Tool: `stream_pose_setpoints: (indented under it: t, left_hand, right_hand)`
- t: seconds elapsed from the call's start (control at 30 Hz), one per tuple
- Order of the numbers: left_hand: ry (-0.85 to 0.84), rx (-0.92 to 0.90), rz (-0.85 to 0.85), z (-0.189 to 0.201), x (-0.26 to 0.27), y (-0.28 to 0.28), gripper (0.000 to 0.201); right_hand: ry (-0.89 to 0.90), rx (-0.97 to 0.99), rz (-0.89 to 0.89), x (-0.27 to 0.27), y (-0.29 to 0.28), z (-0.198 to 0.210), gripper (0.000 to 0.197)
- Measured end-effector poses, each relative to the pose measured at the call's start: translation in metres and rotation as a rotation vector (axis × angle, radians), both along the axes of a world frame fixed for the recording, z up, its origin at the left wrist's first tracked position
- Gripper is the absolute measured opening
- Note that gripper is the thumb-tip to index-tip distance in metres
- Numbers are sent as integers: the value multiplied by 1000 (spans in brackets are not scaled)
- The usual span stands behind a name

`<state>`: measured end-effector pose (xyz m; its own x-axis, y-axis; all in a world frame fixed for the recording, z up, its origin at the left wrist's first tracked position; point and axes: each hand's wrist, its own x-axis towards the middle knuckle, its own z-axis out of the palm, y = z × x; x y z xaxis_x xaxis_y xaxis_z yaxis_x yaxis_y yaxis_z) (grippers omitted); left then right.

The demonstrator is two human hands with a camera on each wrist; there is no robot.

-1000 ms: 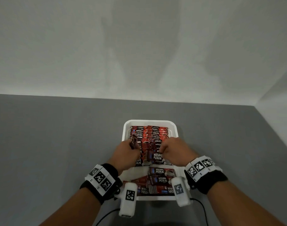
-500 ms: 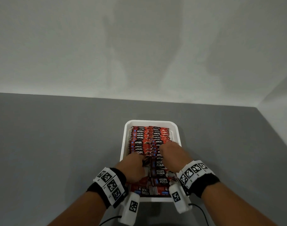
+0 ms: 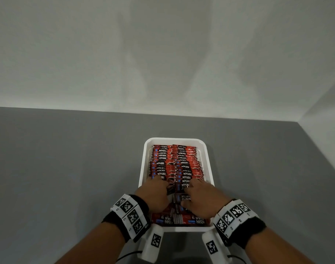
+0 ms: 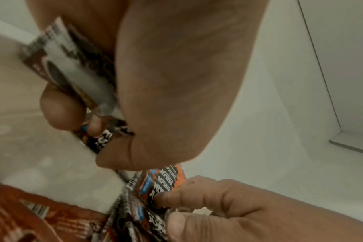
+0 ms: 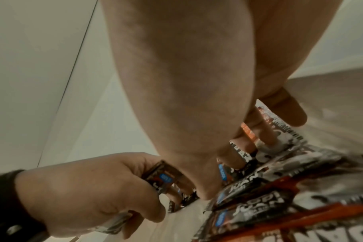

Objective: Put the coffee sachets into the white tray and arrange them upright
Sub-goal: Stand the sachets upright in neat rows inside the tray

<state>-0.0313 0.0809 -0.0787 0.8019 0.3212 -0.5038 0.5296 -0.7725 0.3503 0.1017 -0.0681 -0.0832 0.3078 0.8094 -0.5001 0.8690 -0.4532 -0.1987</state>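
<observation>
From the head view, a white tray [image 3: 142, 172] is seen on a grey table [image 3: 67, 168], its long axis running near to far. Two rows of coffee sachets [image 3: 175, 162] are stood upright in its far half, faces turned toward the near end; loose sachets [image 3: 182, 219] are laid flat at the near end, long axes left to right. Both hands are placed mid-tray.

At the left wrist, one sachet [image 4: 72, 70] is pinched between the thumb and curled fingers of the left hand [image 4: 176, 81], tilted, its long axis slanting.

At the right wrist, the right hand [image 5: 186, 81] is seen with fingers [image 5: 265, 131] extended and pressed onto sachets; whether one is gripped cannot be told.
</observation>
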Motion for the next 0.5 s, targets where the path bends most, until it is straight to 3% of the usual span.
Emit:
stream_pose_setpoints:
  t: [0.07,0.13,0.23,0.3,0.43,0.5]
  left_hand:
    - [8,3,8,0,-1,-1,54]
    - [14,14,7,1,-2,-2,51]
    - [-30,-5,12,3,-3,-1,31]
    - [-121,-80,60,9,-3,-1,7]
    - [-333,-330,278,22,-4,1,22]
    - [-428,-583,526,28,-3,0,18]
  right_hand:
    - [-18,26,-3,-1,-1,-2,56]
    - [-18,40,-8,-1,-1,-3,56]
    - [7,60,-21,-1,-2,0,53]
    - [20,80,-22,-1,-3,0,52]
    - [124,204,-79,1,-4,6,42]
    - [212,324,-143,1,0,16,35]
